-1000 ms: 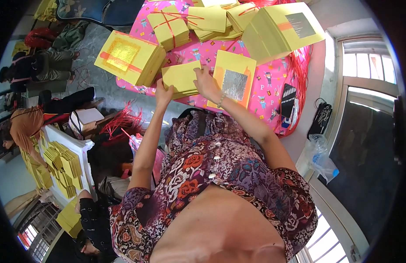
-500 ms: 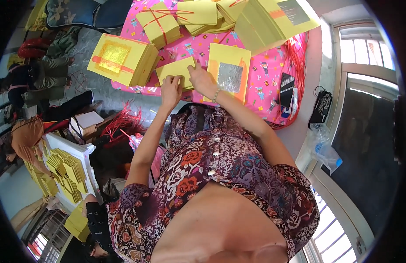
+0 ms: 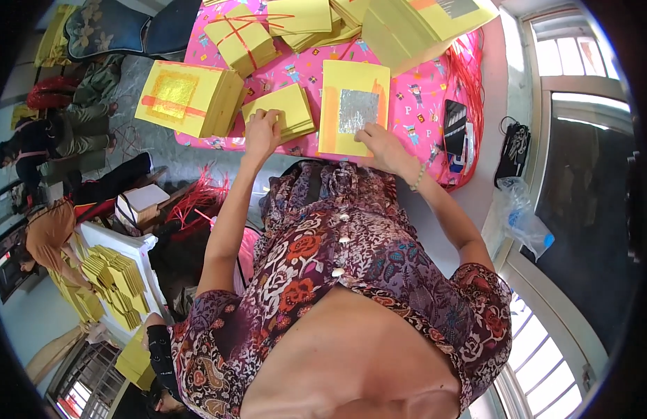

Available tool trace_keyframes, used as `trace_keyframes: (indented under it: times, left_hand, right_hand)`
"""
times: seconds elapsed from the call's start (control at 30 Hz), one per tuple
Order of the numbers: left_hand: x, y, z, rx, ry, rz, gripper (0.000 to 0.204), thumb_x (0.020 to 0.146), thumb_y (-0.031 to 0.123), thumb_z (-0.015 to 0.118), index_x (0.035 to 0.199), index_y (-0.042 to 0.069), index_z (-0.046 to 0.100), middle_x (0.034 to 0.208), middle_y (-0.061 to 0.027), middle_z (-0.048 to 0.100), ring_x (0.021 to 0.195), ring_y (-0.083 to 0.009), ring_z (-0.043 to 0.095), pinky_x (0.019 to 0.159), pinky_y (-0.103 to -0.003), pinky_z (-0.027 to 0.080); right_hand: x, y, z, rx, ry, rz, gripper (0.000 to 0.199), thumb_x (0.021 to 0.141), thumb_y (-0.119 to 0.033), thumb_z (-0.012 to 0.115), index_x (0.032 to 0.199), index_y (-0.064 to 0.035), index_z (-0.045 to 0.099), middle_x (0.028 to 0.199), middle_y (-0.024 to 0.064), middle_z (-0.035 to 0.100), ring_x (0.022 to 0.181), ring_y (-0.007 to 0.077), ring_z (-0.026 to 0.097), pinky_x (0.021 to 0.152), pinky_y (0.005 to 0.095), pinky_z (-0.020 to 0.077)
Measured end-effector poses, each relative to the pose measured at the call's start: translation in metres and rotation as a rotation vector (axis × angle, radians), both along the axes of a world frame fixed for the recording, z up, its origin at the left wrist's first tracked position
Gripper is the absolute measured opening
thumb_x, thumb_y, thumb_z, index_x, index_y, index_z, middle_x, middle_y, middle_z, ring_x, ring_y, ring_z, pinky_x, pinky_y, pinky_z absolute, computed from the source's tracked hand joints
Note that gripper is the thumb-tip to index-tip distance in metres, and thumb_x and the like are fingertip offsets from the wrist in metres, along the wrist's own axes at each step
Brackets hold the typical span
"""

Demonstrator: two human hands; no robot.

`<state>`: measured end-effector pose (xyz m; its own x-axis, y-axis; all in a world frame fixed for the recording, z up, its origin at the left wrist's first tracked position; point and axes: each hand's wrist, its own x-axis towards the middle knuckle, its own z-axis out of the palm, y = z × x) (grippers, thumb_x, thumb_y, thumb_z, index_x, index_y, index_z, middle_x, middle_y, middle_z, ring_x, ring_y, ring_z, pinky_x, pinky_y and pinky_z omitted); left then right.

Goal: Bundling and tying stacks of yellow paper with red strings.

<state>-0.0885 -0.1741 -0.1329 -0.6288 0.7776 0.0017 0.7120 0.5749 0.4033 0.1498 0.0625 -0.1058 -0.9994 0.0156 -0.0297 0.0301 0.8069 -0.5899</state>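
While the person leans over the pink patterned tablecloth (image 3: 421,105), the head view shows both arms stretched forward to the near edge of the table. The left hand (image 3: 262,129) lies flat, fingers together, pressed on top of a small stack of plain yellow paper sheets (image 3: 285,112), holding it down at its near left corner. The right hand (image 3: 383,145) rests on the lower right corner of a larger stack of yellow sheets with an orange band and a silver foil square (image 3: 353,106); its fingers seem curled at the paper's edge, but whether they pinch a sheet I cannot tell. The two stacks lie just beside each other, touching or nearly so.

Judging by what lies about, a good part of the work looks done: a yellow bundle tied crosswise with red string (image 3: 241,38) sits farther back, more flat yellow bundles (image 3: 306,17) lie behind it, and a thick yellow block with a gold foil square (image 3: 187,98) hangs over the table's left edge. The two stacks under the hands are untied, and loose red string (image 3: 470,66) waits at the right, near a dark phone (image 3: 454,122). Off to the left, other people (image 3: 47,234) sit among further yellow stacks (image 3: 114,276) on a white stand.
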Motion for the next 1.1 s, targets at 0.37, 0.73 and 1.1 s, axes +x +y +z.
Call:
trace_keyframes:
  times: [0.37, 0.73, 1.1]
  left_hand:
    - [-0.013, 0.007, 0.013, 0.076, 0.089, -0.038, 0.024, 0.081, 0.010, 0.064, 0.104, 0.008, 0.067, 0.094, -0.0151, 0.062, 0.090, -0.0352, 0.058, 0.080, -0.045, 0.047]
    - [-0.005, 0.014, 0.030, 0.112, 0.057, -0.026, 0.023, 0.082, 0.016, 0.070, 0.103, 0.006, 0.068, 0.097, -0.0163, 0.061, 0.099, -0.0359, 0.056, 0.086, -0.044, 0.047]
    - [0.065, 0.036, 0.030, 0.124, -0.267, -0.475, 0.051, 0.069, 0.020, 0.083, 0.109, 0.006, 0.054, 0.102, -0.0135, 0.055, 0.097, -0.0343, 0.055, 0.081, -0.041, 0.047]
  right_hand:
    - [-0.002, 0.017, -0.011, -0.210, 0.021, 0.013, 0.017, 0.080, -0.021, 0.073, 0.087, -0.0062, 0.068, 0.086, 0.0078, 0.061, 0.081, 0.0268, 0.063, 0.069, 0.0385, 0.0514]
    - [-0.004, 0.022, -0.014, -0.308, -0.066, -0.038, 0.016, 0.085, -0.023, 0.069, 0.086, -0.0068, 0.071, 0.085, 0.0082, 0.064, 0.076, 0.0270, 0.065, 0.066, 0.0377, 0.0515]
    - [-0.003, 0.010, -0.010, -0.080, 0.038, 0.035, 0.022, 0.078, -0.022, 0.074, 0.084, -0.0051, 0.062, 0.086, 0.0086, 0.056, 0.082, 0.0277, 0.061, 0.070, 0.0399, 0.0510]
